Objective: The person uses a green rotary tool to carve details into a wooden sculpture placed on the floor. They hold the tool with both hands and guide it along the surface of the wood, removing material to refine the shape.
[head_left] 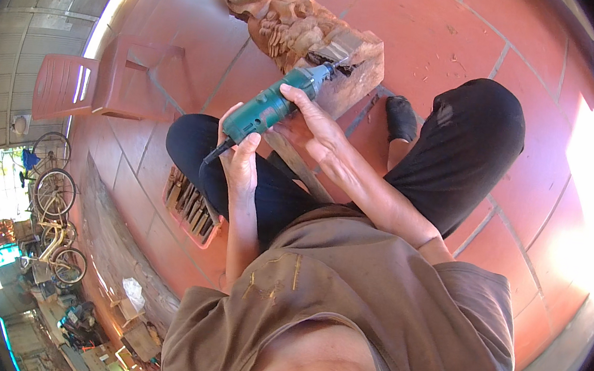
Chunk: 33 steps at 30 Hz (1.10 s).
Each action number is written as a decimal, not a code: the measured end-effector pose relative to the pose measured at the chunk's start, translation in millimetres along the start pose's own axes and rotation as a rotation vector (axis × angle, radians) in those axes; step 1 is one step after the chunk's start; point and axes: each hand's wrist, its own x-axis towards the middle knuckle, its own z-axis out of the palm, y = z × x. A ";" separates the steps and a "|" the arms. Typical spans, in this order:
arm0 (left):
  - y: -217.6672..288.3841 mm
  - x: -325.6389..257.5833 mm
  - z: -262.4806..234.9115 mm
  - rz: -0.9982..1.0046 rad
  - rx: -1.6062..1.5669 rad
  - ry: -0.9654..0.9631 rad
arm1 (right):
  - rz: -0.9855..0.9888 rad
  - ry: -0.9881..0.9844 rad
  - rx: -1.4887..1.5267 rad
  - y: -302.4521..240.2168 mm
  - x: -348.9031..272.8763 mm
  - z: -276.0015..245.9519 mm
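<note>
Tool: green handheld rotary grinder with a black cord (271, 105), gripped in both my hands, its metal nose pressed into a dark hollow at the near end of the carving.
Left hand: my left hand (240, 158) is wrapped round the rear of the grinder, fingers (252, 144) curled fully closed on the body just where the cord leaves it.
Right hand: my right hand (316, 127) clasps the front half of the grinder from the side, fingers shut over the barrel, thumb lying along the top toward the nose.
Carving: pale brown block of wood carved with figures and folds (296, 28), lying on the floor ahead of my knees, its squared uncut end nearest the grinder.
Floor: red-brown square tiles with pale joints (431, 32), scattered with small chips to the right of the carving.
Legs: black trousers, one knee raised to the right of the carving, a black sock just beside its squared end.
Tray: red plastic tray of chisels with wooden handles (190, 208), below and left of the carving, next to my left thigh.
Stool: red plastic stool lying on its side (107, 80), well left of the carving.
Bicycles: several bicycles (54, 194) far to the lower left of the carving, beyond the floor's edge.
</note>
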 end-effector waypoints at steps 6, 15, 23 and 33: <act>5.7 3.9 1.2 0.008 -0.014 -0.003 | -0.014 -0.076 -0.022 -2.5 5.1 0.8; 13.7 38.6 -6.1 -0.034 0.108 -0.099 | -0.101 -0.098 0.046 -14.8 12.5 10.7; 3.6 40.9 -4.8 -0.039 0.085 -0.099 | -0.107 -0.036 0.030 -13.4 15.4 5.3; 1.0 42.5 -3.8 -0.050 0.105 -0.101 | -0.108 -0.021 0.043 -16.1 12.6 4.2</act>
